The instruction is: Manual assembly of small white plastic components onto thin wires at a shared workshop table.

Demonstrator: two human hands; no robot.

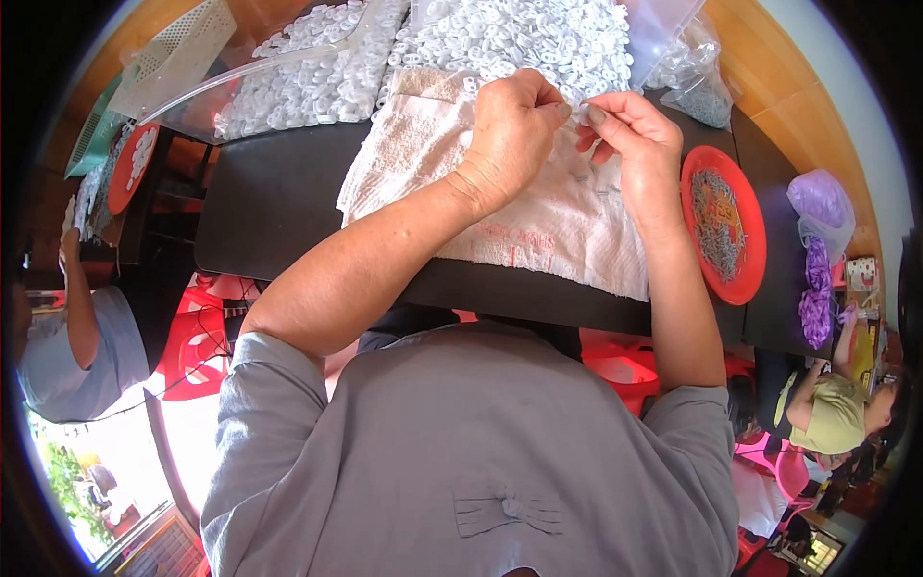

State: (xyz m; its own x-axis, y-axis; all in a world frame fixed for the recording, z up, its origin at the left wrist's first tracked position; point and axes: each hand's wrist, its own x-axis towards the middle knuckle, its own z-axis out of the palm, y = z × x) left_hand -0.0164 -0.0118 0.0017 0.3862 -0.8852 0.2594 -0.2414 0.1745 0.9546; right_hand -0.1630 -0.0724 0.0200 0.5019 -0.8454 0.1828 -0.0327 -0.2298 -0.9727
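Above a white towel my two hands are raised close together, fingertips almost meeting. Between the thumb and fingers of my right hand is a small white plastic piece. My left hand is closed in a pinch beside it; what its fingers hold is hidden. A few thin grey bits lie on the towel under my right hand. Just beyond my hands spreads a heap of small white ring-like plastic parts. Right of my right forearm sits a red plate holding many thin grey metal pieces.
A clear plastic tub of white parts stands far left on the dark table. Clear bags lie far right, near a purple bag. Other people work at the left and right. Red stools stand below.
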